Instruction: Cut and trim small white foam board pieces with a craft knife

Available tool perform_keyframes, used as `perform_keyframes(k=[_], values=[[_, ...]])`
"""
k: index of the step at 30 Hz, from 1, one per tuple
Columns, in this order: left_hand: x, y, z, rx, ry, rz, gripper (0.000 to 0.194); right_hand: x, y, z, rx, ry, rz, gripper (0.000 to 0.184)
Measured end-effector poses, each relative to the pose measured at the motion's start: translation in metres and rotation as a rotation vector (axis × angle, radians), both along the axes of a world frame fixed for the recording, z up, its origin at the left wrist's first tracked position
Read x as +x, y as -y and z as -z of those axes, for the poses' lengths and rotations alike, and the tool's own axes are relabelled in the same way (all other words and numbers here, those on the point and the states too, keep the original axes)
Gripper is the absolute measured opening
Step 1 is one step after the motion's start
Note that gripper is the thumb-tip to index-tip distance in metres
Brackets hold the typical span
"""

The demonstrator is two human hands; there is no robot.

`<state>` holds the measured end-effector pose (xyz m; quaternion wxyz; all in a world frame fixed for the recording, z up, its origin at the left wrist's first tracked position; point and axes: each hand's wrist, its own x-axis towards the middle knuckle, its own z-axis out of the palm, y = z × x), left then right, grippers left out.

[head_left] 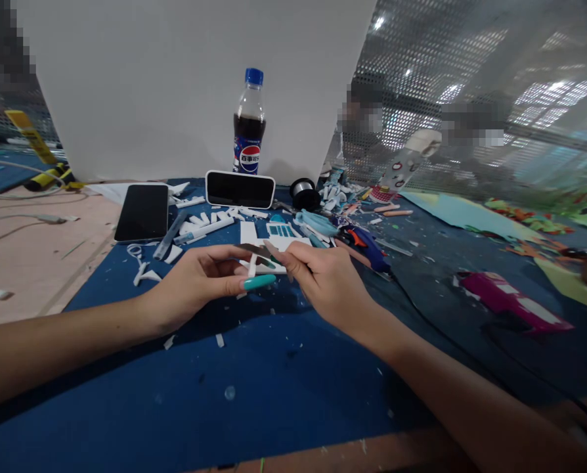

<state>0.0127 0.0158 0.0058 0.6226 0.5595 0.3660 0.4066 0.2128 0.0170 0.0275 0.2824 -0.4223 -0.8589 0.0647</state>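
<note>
In front of me, my left hand (209, 272) pinches a small white strip (253, 265) between thumb and fingers; a long teal nail (259, 282) shows on the thumb. My right hand (326, 272) is closed round a pair of scissors (258, 249), whose dark metal blades point left and lie against the white strip. The handles are hidden by the fingers. Just behind both hands lies a white flat piece with a teal grid (280, 230) on it. Small white scraps (219, 340) are scattered on the blue mat (195, 407) below.
A cola bottle (249, 125) stands behind a propped phone (239, 190). Another phone (142, 212) lies left, near white sticks (209, 227). To the right are a wire spool (304, 194), a blue corded glue gun (369, 249) and a magenta device (515, 302). People sit beyond.
</note>
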Motion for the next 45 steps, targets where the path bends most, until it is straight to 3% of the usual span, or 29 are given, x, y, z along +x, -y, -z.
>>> perform_keyframes(k=[14,26,29,33,39,45], values=[[-0.0023,-0.0018,0.0073,0.027,0.011,0.017,0.040,-0.0041,0.0042,-0.0002,-0.024,0.058,0.010,0.039],[-0.0008,-0.0005,0.0029,-0.050,0.075,0.023,0.029,0.0001,0.0010,0.0028,-0.026,-0.055,-0.018,0.036],[-0.0009,-0.0019,0.0025,-0.145,0.198,0.021,0.024,0.0005,-0.0002,0.0051,-0.093,-0.225,0.007,0.040],[0.0000,-0.0040,0.0032,-0.264,0.318,0.061,0.023,-0.0004,-0.0011,0.0049,-0.309,-0.474,0.022,0.040],[0.0014,-0.0029,0.0020,-0.323,0.342,0.192,0.031,-0.0048,0.0036,-0.0016,-0.671,-0.564,-0.106,0.035],[-0.0006,-0.0031,0.0050,-0.364,0.309,0.172,0.029,-0.0073,0.0039,0.0025,-0.620,-0.522,-0.130,0.030]])
